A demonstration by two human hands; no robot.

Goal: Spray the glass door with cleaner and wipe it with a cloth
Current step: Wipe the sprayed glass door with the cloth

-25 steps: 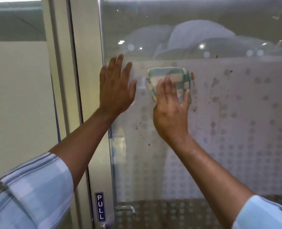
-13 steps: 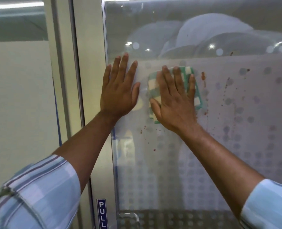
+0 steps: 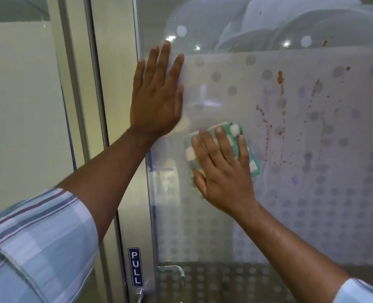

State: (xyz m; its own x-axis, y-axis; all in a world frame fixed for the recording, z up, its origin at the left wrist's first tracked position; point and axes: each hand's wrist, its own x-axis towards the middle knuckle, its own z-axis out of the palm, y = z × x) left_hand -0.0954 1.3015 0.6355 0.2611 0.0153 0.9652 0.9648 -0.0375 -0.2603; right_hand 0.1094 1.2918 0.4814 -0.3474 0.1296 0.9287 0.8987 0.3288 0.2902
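Lower now, right hand [image 3: 225,171] presses cloth [image 3: 234,129] on glass door [image 3: 312,215] — fingers [image 3: 225,145] spread; left hand [image 3: 157,99] flat, seemingly unmoved.

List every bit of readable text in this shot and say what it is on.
"PULL": white capitals stacked vertically on a blue label, stuck to the metal door frame just above the handle.
No other text, number or brand shows; the glass door carries only frosted dots and stains.
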